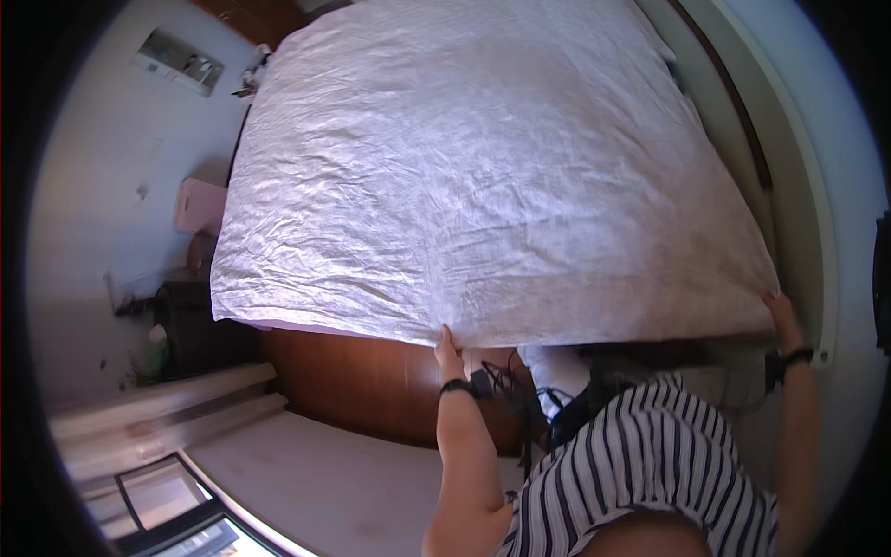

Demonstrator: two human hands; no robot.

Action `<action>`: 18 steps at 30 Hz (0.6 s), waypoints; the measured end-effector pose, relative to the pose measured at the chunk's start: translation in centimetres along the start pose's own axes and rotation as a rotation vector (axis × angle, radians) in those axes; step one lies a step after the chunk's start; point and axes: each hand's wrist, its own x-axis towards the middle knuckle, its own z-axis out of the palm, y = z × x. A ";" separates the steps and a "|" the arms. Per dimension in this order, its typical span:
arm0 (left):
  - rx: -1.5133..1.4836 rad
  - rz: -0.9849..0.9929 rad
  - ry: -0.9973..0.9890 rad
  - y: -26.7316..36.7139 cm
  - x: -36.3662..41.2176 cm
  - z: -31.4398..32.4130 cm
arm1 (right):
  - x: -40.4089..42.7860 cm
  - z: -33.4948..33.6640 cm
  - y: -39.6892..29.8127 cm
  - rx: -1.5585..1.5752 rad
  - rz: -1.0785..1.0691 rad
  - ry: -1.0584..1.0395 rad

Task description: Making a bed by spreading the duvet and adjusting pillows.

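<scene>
A large pale sheet or quilt cover (459, 174), wrinkled mostly over its left half, spreads out before me. My left hand (450, 348) pinches its near edge around the middle, thumb on top. At the far right, my right hand (783, 317) grips the near right corner. Between the two hands the edge runs nearly straight. Whatever lies beneath the cloth is mostly hidden. Each wrist wears a dark band with a small box-shaped device.
Brown wooden floor (348, 376) shows below the near edge, with dark cables (502, 376) near my left wrist. A pink box-like object (200, 205) and a dark cabinet-like piece (184, 327) stand left. A window (163, 491) and curtain (167, 411) are lower left; a wall (821, 125) rises right.
</scene>
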 end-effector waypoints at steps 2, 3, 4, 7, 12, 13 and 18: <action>0.033 -0.007 -0.037 1.1 0.5 -2.6 | -1.7 3.0 -4.0 -0.044 0.101 -0.054; -0.084 -0.001 -0.132 1.3 0.7 -2.3 | -1.4 3.1 -6.5 -0.088 0.170 -0.074; -0.077 0.027 -0.190 0.9 0.5 -2.4 | -1.5 3.1 -5.4 0.011 0.095 0.001; 0.163 -0.006 0.090 -0.5 -0.6 -1.0 | -1.7 2.0 -7.0 0.205 0.433 -0.003; 0.216 -0.120 -0.011 1.2 -1.4 -3.3 | 1.4 3.9 -1.5 -0.097 0.178 -0.049; 0.207 -0.146 -0.020 1.4 -3.6 -1.4 | 1.4 3.9 -1.0 0.036 0.179 -0.020; 0.591 -0.204 -0.050 5.9 -9.9 2.9 | 4.6 1.7 -2.9 -0.151 0.358 -0.086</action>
